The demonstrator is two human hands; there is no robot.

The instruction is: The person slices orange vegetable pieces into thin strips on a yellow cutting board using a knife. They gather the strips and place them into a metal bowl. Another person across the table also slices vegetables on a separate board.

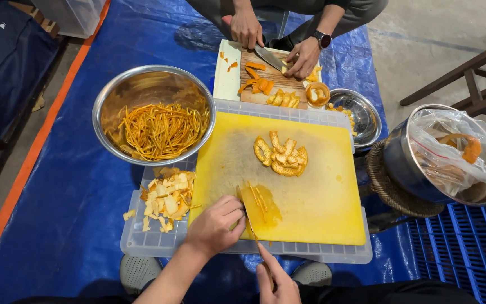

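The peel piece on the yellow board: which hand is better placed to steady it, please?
Left: the left hand already presses the peel piece, while the right hand grips the knife.

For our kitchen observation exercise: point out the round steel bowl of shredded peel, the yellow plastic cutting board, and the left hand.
Round steel bowl (113,93): head view, bare inner wall.
Yellow plastic cutting board (322,197): head view, bare surface.
Left hand (216,225): head view, back of hand.

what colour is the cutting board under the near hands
Yellow: the cutting board shows best in the head view.

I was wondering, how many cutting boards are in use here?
2: a yellow cutting board under the person's hands, and a wooden cutting board beyond it where another person cuts. Others may lie out of view.
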